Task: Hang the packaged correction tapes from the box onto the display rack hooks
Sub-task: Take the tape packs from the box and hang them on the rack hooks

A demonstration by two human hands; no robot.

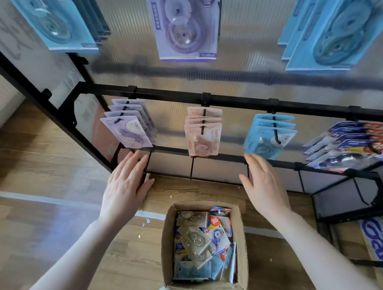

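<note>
Correction tapes [204, 243] marked "36" in box [240, 250]; both hands, left [125, 185] and right [262, 185], released, empty.

A stationery shop: a black display rack [239, 97] hung with rows of packaged correction tapes [204, 132], and a cardboard stock box [240, 243] on the wooden floor [45, 234].

Wood-plank floor [39, 160] with a pale strip across it, and a ribbed translucent panel [241, 28] behind, daylit.
</note>
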